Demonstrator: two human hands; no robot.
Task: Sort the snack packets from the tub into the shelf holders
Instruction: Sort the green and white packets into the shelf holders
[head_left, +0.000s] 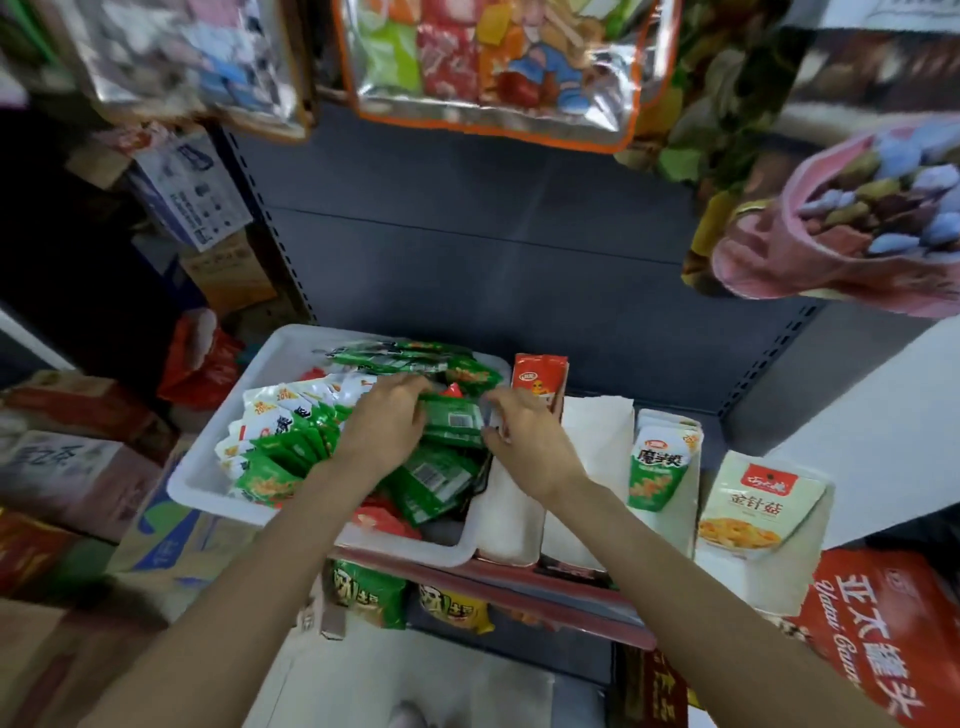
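A white tub (208, 467) sits on the shelf, full of green, white and red snack packets. My left hand (387, 421) and my right hand (524, 434) both reach into it and grip a small stack of green packets (456, 422) between them, barcode side up, over the tub's right half. To the right stand white shelf holders (511, 525): one holds an orange-red packet (537, 375), another white-green packets (658, 470), and the last a pale packet with a red label (761, 504).
A dark grey shelf back panel (493, 234) rises behind the tub. Big snack bags (488, 57) hang overhead. Cardboard boxes (78, 467) are stacked on the left. Green and yellow packs (369, 592) sit on the shelf below, and a red bag (883, 629) at the lower right.
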